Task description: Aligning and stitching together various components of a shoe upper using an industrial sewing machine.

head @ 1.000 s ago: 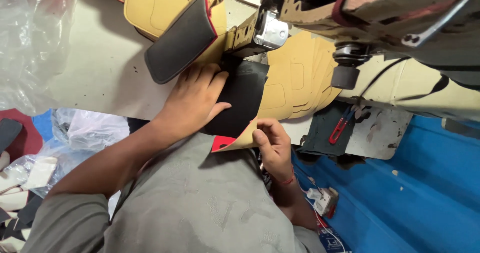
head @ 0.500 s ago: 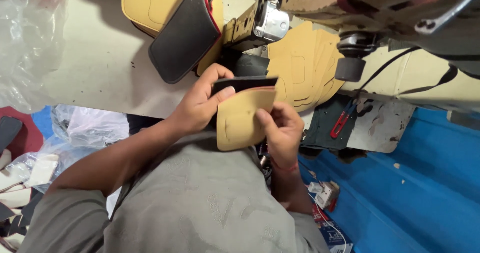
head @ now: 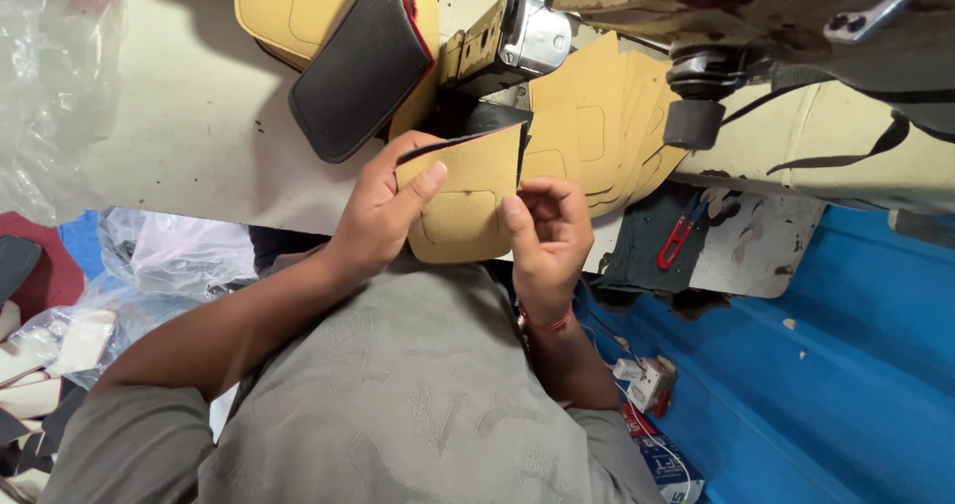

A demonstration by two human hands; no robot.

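At the near edge of the pale worktable (head: 179, 156), just below the sewing machine head (head: 527, 36), the person holds a tan leather piece (head: 463, 201) backed with a black, red-edged panel (head: 477, 126), the pair lifted clear of the table. The left hand (head: 383, 210) is clamped on its left edge, thumb laid across the tan face, while the right hand (head: 547, 230) pinches the lower right edge between thumb and fingers. Behind them lies a fanned stack of tan pieces (head: 607, 126), and another black-and-tan assembly (head: 348, 56) rests farther back. I'd judge the main risk is the two layers sliding out of line, since they are held only at the edges; a loosened pinch would let the black panel shift. The hands are also close to the machine, so a careless reach could knock the stack or catch a finger.
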